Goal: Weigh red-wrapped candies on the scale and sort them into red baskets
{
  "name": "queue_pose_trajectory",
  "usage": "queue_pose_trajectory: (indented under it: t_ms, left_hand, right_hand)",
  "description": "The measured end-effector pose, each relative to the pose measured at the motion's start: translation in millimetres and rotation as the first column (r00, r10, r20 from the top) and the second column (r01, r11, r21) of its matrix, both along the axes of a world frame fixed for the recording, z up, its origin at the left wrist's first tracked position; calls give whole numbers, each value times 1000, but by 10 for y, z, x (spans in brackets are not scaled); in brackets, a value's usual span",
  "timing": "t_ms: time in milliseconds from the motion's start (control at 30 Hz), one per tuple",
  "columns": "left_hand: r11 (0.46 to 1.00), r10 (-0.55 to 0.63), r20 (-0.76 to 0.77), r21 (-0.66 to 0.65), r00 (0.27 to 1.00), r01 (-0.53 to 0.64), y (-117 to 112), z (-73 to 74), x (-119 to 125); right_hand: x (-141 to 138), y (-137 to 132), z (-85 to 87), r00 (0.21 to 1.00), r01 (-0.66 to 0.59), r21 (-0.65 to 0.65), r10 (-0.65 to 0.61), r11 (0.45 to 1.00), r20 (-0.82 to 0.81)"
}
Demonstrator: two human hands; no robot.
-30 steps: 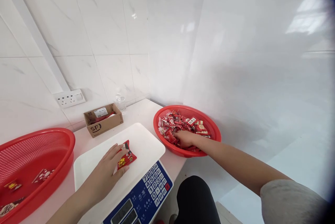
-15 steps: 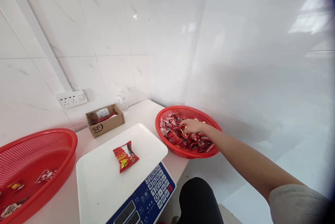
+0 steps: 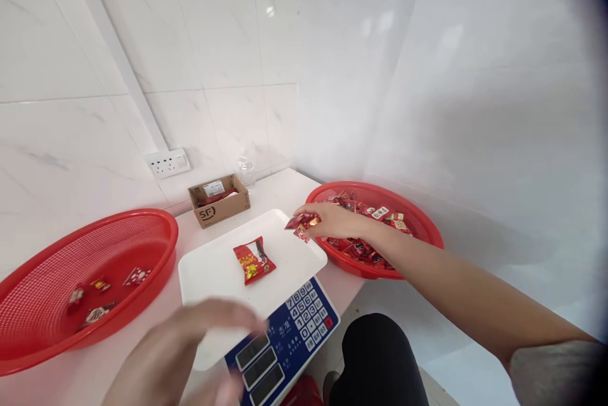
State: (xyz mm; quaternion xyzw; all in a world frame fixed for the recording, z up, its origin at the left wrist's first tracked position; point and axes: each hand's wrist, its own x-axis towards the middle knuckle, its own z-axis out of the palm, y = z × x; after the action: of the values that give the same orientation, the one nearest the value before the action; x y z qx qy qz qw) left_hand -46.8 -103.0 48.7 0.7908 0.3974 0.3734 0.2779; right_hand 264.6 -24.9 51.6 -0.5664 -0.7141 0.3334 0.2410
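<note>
Head view: left hand [image 3: 178, 350] bare, right hand [image 3: 335, 220] loaded.
Left basket [image 3: 164, 223], a few loose packets [image 3: 137, 277] inside; left hand blurred, fingers parted, nothing visible in it; scale tray [image 3: 204, 266], larger red packet [image 3: 254, 261] flat on it, likely light, slick, crushable: take by crimped edge; right hand pinching small red packets [image 3: 302, 223] over tray's right side, probably slippery, best gripped mid-bunch; right basket [image 3: 430, 222], heaped.

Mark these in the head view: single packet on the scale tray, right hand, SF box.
Single packet [image 3: 254, 261]: head view, middle of its upper face.
Right hand [image 3: 333, 220]: head view, back of the hand.
SF box [image 3: 227, 209]: head view, front wall.
</note>
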Motion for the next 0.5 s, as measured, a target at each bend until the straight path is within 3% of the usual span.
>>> queue_pose_trajectory:
  t_ms: [67, 133, 300, 500]
  left_hand:
    - [1000, 20, -62, -14, 998, -20, 128, 76, 56]
    - [999, 38, -185, -15, 982, -42, 293, 52, 131]
    - [994, 27, -449, 106, 893, 23, 615, -221, 189]
    - [988, -82, -604, 55, 792, 143, 765, -365, 273]
  right_hand:
    - [-175, 25, -38, 999, -35, -24, 36, 999, 36]
    - [-285, 58, -70, 998, -41, -22, 42, 999, 37]
    - [-398, 145, -111, 995, -27, 30, 29, 999, -94]
    - [-447, 199, -228, 999, -8, 128, 3, 992, 40]
